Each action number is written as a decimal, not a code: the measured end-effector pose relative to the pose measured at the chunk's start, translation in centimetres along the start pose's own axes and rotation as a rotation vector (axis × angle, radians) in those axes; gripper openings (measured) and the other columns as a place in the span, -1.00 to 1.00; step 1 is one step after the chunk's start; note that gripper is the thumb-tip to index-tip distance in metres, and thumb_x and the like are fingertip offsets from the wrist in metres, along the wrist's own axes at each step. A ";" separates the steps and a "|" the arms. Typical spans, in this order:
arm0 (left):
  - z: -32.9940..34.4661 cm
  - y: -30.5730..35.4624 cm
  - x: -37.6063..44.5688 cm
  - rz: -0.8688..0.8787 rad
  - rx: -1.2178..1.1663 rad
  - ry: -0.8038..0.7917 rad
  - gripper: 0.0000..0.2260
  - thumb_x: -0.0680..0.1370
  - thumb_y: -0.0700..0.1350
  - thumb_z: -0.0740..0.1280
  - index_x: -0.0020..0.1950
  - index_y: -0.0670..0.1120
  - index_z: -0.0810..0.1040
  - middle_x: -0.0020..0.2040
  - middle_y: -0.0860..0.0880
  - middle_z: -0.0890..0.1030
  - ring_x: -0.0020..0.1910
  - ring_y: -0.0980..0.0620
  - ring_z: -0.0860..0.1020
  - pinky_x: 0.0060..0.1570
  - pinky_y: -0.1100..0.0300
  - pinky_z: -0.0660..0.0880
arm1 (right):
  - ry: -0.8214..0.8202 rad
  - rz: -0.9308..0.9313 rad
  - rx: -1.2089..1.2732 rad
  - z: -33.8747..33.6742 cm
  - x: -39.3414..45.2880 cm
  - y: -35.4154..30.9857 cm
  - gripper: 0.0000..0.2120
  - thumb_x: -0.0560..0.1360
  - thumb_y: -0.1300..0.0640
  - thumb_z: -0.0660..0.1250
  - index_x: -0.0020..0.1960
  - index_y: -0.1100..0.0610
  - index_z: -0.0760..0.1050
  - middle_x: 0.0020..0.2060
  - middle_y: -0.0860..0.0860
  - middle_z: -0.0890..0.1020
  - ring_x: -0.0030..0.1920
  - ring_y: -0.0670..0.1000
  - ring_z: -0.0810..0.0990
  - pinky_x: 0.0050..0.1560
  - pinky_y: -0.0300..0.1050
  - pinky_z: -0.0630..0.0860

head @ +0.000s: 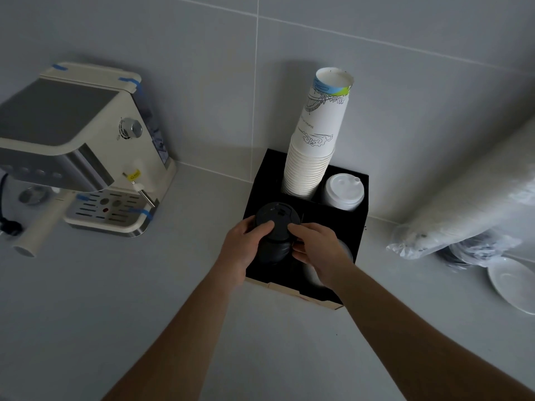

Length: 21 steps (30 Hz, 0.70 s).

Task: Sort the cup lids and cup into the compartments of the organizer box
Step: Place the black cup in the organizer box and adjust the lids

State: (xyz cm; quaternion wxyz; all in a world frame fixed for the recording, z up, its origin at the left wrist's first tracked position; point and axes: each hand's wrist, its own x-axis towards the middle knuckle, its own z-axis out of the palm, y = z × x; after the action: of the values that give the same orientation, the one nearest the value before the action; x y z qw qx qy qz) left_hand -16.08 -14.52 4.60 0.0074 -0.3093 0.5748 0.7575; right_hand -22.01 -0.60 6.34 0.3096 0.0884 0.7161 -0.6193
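A black organizer box (357,227) stands on the counter against the tiled wall. Its back-left compartment holds a tall stack of white paper cups (315,140); the back-right one holds a stack of white lids (343,191). Over the front-left compartment, a stack of black lids (276,224) is gripped from both sides: my left hand (246,250) on its left, my right hand (318,251) on its right. The stack's lower part sits inside the compartment. Behind my right hand something pale shows in the front-right compartment, mostly hidden.
A cream espresso machine (86,151) stands at the left with its portafilter handle (40,227) sticking out toward me. At the right lie plastic sleeves of cups (463,209), a bag of dark lids (474,250) and a white saucer (512,282).
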 end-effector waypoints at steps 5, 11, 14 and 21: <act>0.5 0.2 -0.7 0.009 -0.058 0.019 -0.84 0.51 -0.04 0.38 0.09 0.09 0.57 0.05 0.11 0.62 -0.03 0.21 0.55 -0.18 0.24 0.43 | -0.031 -0.007 0.023 -0.8 -0.7 -0.2 -0.93 0.55 0.19 0.35 -0.07 0.07 0.60 -0.11 0.01 0.69 -0.10 -0.03 0.66 -0.16 -0.23 0.57; 0.4 0.3 -1.1 0.041 -0.074 0.048 -0.72 0.51 -0.06 0.38 0.22 0.03 0.53 0.07 0.10 0.62 -0.01 0.22 0.56 -0.19 0.26 0.44 | -0.070 -0.035 -0.002 -1.0 -1.2 -0.7 -0.83 0.58 0.19 0.32 -0.15 -0.01 0.57 -0.16 -0.02 0.68 -0.10 -0.04 0.65 -0.06 -0.20 0.56; 0.2 0.1 -1.4 0.048 -0.063 0.045 -0.75 0.52 -0.08 0.38 0.20 0.03 0.53 0.02 0.15 0.61 -0.03 0.24 0.56 -0.14 0.25 0.46 | -0.068 -0.047 -0.003 -1.2 -1.2 -0.7 -0.88 0.57 0.18 0.33 -0.10 0.02 0.58 -0.14 -0.01 0.66 -0.08 -0.03 0.63 0.08 -0.12 0.55; -0.1 0.0 -1.8 0.046 -0.059 0.014 -0.78 0.54 -0.10 0.36 0.17 0.03 0.51 -0.03 0.18 0.60 -0.09 0.28 0.56 -0.21 0.31 0.46 | -0.072 -0.042 0.008 -1.1 -1.6 -0.7 -0.78 0.56 0.16 0.35 0.20 0.11 0.57 -0.05 0.00 0.68 0.00 0.00 0.65 0.16 -0.06 0.55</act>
State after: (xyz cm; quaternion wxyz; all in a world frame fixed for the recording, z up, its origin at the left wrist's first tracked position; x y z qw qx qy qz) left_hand -14.60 -13.95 5.45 -0.0233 -0.3016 0.5591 0.7720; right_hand -21.49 0.65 7.83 0.3219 0.0522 0.7036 -0.6313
